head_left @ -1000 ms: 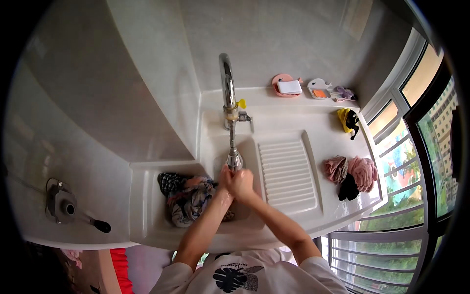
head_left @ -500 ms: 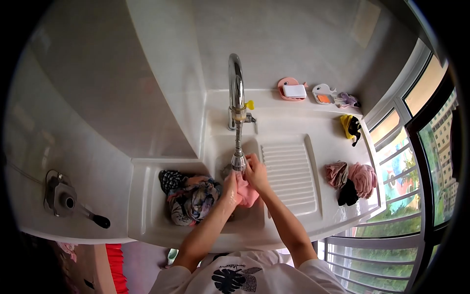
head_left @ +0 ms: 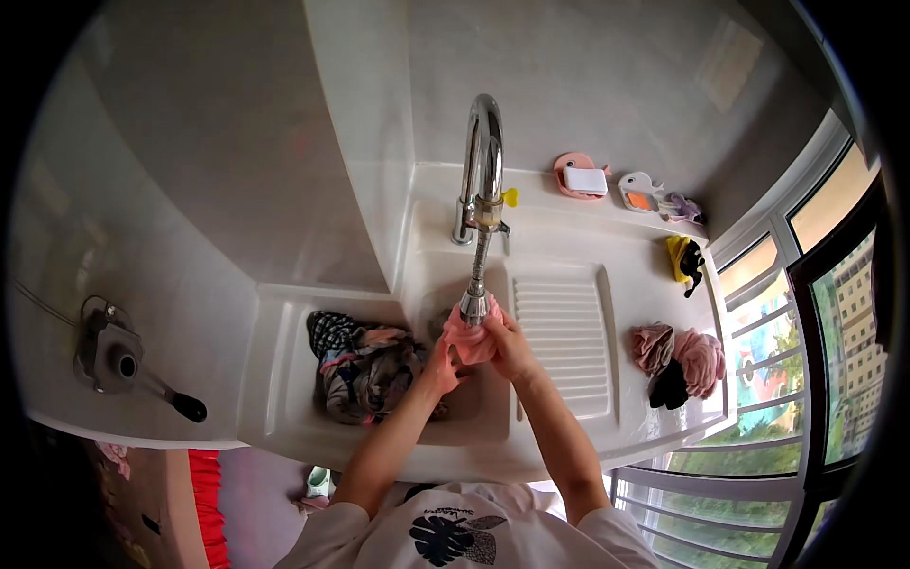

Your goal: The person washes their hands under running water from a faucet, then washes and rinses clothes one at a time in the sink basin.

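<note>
A pink cloth (head_left: 474,343) is bunched up around the chrome faucet nozzle (head_left: 473,305), over the sink basin (head_left: 488,412). My left hand (head_left: 443,368) grips its left side, with the fingertips partly hidden by the fabric. On the right side of the cloth, my right hand (head_left: 510,348) closes its fingers round the edge, close to the nozzle. Left of my hands, a heap of dark patterned clothes (head_left: 365,375) lies in the sink. Whether water is running cannot be made out.
A ribbed washboard (head_left: 564,341) is moulded into the counter on the right. Beyond it lie pink and black garments (head_left: 700,365) and a yellow-black cloth (head_left: 684,262). A white soap bar (head_left: 585,180) sits in a pink whale dish. The curved faucet (head_left: 487,152) rises behind my hands.
The pink cloth has gone from hanging below the nozzle to being spread up around its tip. Both hands have shifted and regripped it. The camera view has moved slightly.
</note>
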Tool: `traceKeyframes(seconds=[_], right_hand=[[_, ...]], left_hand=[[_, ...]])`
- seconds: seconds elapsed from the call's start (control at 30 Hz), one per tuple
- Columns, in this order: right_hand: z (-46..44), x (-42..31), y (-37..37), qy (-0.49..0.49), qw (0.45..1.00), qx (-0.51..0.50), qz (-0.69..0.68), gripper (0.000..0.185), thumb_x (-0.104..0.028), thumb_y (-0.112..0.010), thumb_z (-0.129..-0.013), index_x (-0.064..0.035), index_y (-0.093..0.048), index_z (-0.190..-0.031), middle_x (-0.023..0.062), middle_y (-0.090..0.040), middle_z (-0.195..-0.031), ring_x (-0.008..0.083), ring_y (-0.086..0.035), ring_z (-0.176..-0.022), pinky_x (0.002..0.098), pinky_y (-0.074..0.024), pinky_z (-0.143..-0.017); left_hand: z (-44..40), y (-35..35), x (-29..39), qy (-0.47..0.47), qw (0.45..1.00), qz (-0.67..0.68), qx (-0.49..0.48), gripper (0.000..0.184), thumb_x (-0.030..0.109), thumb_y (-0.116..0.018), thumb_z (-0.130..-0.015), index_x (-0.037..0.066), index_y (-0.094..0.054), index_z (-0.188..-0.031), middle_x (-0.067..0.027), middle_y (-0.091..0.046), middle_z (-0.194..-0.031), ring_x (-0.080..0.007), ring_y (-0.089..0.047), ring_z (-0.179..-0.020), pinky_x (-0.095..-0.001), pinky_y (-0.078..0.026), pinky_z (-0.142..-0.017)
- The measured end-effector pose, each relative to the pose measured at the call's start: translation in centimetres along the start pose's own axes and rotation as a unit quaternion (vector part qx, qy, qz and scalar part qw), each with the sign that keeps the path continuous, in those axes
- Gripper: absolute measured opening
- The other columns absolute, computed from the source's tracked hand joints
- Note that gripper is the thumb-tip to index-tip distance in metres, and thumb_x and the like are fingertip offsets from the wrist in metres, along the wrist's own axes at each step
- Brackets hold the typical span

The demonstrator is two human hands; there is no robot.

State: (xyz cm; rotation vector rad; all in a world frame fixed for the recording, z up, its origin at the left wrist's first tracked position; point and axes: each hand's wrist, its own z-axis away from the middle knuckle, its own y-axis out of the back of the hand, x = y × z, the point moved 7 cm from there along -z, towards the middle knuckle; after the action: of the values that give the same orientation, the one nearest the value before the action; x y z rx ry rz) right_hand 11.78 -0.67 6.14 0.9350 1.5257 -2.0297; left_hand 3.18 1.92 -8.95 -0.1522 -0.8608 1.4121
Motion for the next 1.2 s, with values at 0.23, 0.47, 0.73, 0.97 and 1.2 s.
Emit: traceKeyframes(seconds=[0.23, 0.47, 0.73, 0.97, 1.2], right_hand=[[-1.0, -0.2, 5.1, 0.102, 0.945, 0.171, 0.26, 0.028, -0.019, -0.056, -0.088, -0.001, -0.051, -0.109, 0.0101, -0.054, -0.106, 0.0212, -0.055, -0.098, 0.0334, -0.0474, -0.078], [3.5, 2.3, -3.8, 0.252, 0.651, 0.099, 0.709, 0.026, -0.026, -0.069, -0.071, -0.0074, -0.059, -0.087, 0.0175, -0.055, -0.1, 0.0362, -0.055, -0.081, 0.0446, -0.0486, -0.064], [2.9, 2.4, -6.7, 0.286, 0.628, 0.111, 0.715, 0.02, -0.028, -0.061, -0.08, -0.0077, -0.058, -0.077, 0.012, -0.06, -0.073, 0.0316, -0.06, -0.059, 0.0428, -0.0468, -0.051], [-1.6, -0.3, -2.3, 0.246, 0.585, 0.144, 0.759, 0.025, -0.03, -0.062, -0.079, -0.0118, -0.06, -0.061, 0.0082, -0.057, -0.051, 0.0293, -0.056, -0.044, 0.0402, -0.0448, -0.043], [2.5, 1.6, -6.5, 0.372, 0.616, 0.043, 0.693, 0.022, -0.023, -0.068, -0.07, -0.0066, -0.055, -0.064, 0.014, -0.059, -0.063, 0.0339, -0.059, -0.054, 0.041, -0.0457, -0.048]], left_hand=[[2.1, -5.8, 1.6, 0.0, 0.861, 0.235, -0.452, 0.045, 0.055, -0.039, -0.09, 0.021, -0.053, -0.115, -0.0012, -0.059, -0.107, -0.0161, -0.056, -0.097, -0.0288, -0.043, -0.08], [2.7, -6.7, 2.1, -0.027, 0.856, 0.238, -0.458, 0.039, 0.045, -0.04, -0.094, 0.013, -0.056, -0.107, -0.0002, -0.058, -0.09, -0.014, -0.056, -0.08, -0.0294, -0.048, -0.073], [0.4, -5.9, 2.9, -0.153, 0.892, 0.157, -0.396, 0.03, 0.039, -0.037, -0.097, 0.018, -0.056, -0.105, 0.0043, -0.059, -0.091, -0.01, -0.056, -0.076, -0.0241, -0.045, -0.065], [-0.9, -5.1, 1.9, -0.134, 0.904, 0.273, -0.3, 0.034, 0.046, -0.044, -0.091, 0.016, -0.057, -0.1, 0.0001, -0.059, -0.086, -0.0138, -0.056, -0.075, -0.028, -0.047, -0.068], [3.5, -6.6, 3.0, -0.219, 0.821, 0.343, -0.401, 0.039, 0.046, -0.041, -0.089, 0.012, -0.059, -0.09, -0.0037, -0.062, -0.091, -0.0205, -0.06, -0.083, -0.037, -0.05, -0.072]])
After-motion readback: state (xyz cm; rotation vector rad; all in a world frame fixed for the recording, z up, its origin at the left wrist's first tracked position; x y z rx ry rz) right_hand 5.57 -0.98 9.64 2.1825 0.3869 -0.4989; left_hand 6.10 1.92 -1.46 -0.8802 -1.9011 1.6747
